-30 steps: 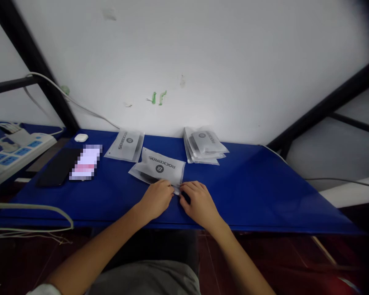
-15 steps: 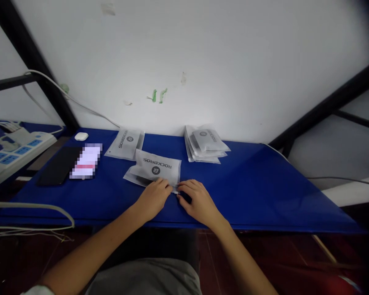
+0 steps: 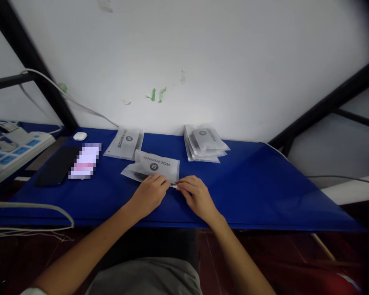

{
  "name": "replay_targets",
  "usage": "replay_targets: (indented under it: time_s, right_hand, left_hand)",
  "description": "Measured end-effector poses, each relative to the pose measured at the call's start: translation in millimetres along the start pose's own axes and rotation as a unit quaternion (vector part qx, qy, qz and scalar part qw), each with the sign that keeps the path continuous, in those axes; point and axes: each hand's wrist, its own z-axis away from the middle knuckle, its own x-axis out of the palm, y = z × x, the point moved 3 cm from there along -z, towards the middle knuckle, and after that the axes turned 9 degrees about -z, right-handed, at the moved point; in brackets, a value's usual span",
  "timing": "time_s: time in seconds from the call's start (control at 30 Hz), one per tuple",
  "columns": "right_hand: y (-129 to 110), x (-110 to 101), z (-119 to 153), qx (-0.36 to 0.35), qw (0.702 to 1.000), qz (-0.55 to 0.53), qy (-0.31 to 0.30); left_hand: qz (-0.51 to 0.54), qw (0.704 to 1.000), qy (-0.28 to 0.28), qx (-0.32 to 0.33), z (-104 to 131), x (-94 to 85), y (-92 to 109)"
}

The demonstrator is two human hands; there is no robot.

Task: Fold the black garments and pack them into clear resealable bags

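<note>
A frosted zip bag (image 3: 160, 164) printed ROCKBROS lies on the blue tabletop in front of me, with something dark showing inside it. My left hand (image 3: 150, 192) has its fingers closed on the bag's near edge. At the near right corner, my right hand (image 3: 197, 196) pinches the small white zip slider (image 3: 174, 187) between thumb and fingers. The two hands are almost touching. Parts of the bag's near edge are hidden under my left fingers.
A similar bag (image 3: 127, 143) lies behind, to the left. Several more are stacked (image 3: 206, 143) against the wall. On the left are a black phone-like slab (image 3: 57, 168), a blurred lit screen (image 3: 86, 159), a white earbud case (image 3: 80, 136) and a power strip (image 3: 21, 151).
My right thumb and fingers have closed together at the slider. Both hands and the bag's near edge have shifted slightly away from me.
</note>
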Motion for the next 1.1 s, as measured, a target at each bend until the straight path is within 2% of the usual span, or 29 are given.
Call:
replay_targets:
  time_s: [0.17,0.37,0.53,0.73,1.1]
  right_hand:
    - [6,1,0,0.018,0.999,-0.024,0.04]
    - [5,-3,2,0.047,0.992,-0.058,0.1]
    - [5,-4,5,0.054,0.991,-0.07,0.101]
    - [6,0,6,0.04,0.99,-0.059,0.122]
    - [8,3,9,-0.013,0.993,-0.025,0.114]
  left_hand:
    - [-0.057,0.998,0.026,-0.013,5,-2.4,-9]
    - [-0.065,0.997,0.042,-0.001,4,-2.5,-3]
    - [-0.067,0.995,0.078,0.009,6,1.5,0]
    - [-0.07,0.994,0.083,-0.002,6,1.0,0]
    - [-0.022,0.992,0.125,0.003,-9,2.8,13]
